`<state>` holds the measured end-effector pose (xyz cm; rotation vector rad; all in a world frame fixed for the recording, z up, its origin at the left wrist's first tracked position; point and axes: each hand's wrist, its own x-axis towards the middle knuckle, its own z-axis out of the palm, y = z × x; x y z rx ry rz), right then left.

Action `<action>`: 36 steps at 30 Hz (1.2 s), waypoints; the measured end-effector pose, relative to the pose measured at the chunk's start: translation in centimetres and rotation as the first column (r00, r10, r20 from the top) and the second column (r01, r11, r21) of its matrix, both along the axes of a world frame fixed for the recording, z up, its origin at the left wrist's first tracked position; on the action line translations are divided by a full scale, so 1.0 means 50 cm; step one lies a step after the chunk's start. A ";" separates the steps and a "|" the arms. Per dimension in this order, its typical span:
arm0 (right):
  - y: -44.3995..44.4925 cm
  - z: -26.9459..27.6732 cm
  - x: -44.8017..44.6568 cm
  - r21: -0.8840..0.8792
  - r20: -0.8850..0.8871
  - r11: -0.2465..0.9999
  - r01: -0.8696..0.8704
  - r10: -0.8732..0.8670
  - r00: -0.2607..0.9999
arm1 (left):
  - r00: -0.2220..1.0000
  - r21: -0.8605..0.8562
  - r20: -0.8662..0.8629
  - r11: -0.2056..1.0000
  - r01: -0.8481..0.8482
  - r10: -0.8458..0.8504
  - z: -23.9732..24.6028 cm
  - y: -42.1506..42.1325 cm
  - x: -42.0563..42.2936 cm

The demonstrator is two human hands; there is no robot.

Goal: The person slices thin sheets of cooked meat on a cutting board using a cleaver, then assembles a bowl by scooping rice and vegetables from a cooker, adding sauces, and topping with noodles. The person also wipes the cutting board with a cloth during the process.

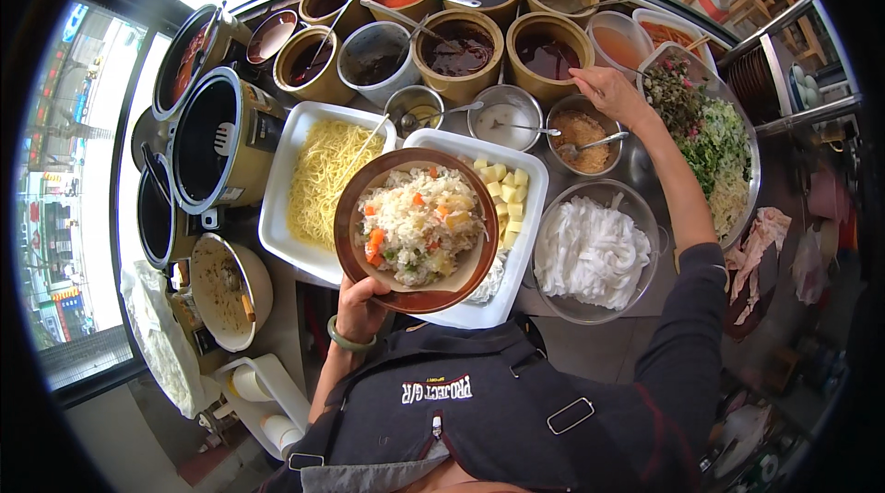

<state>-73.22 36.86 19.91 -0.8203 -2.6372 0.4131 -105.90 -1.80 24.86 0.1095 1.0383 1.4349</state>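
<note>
My left hand (362, 306) grips the near-left rim of a brown bowl (417, 301). Cooked rice (422, 216) with orange cubes, pale chunks and green bits fills it. The bowl is held above a white tray of yellow noodles (321, 182) and another tray with pale potato-like cubes (510, 192). My right hand (612, 95) reaches forward, its fingertips pinched at the rim of a tan crock of dark red liquid (547, 56). Whether a thin handle lies between those fingers is unclear. Beneath that wrist, a metal bowl holds brown crumbs and a spoon (588, 137).
Several sauce crocks (460, 50) line the back, some with ladles. Wide white noodles (593, 247) fill a bowl at right, beside a platter of chopped greens (712, 140). Deep black-lined pots (207, 137) and a stained cream bowl (231, 292) stand left. Windows border the counter.
</note>
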 end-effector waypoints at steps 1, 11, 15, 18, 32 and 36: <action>0.007 0.004 0.001 -0.029 0.011 0.999 -0.029 0.029 1.000 | 1.000 -0.025 -0.004 1.000 0.002 -0.002 0.001 0.002 0.000; -0.003 0.083 -0.027 -0.418 0.139 0.902 0.104 -0.050 0.989 | 0.999 -0.047 -0.029 0.998 0.031 -0.032 0.000 0.010 0.003; -0.016 0.106 -0.039 -0.529 0.149 0.838 0.133 -0.062 0.987 | 0.999 -0.035 -0.011 0.998 0.048 -0.049 0.003 0.013 0.004; -0.009 0.120 -0.047 -0.624 0.107 0.770 0.133 -0.085 0.991 | 0.998 -0.037 -0.017 0.998 0.059 -0.060 0.000 0.010 0.003; -0.022 0.149 -0.053 -0.587 0.132 0.805 0.088 -0.012 0.991 | 0.998 -0.007 -0.011 0.998 0.062 -0.062 -0.006 0.004 -0.003; -0.048 0.155 -0.058 -0.516 0.106 0.856 0.023 0.037 0.994 | 0.997 -0.008 -0.013 0.997 0.079 -0.079 0.000 0.007 -0.001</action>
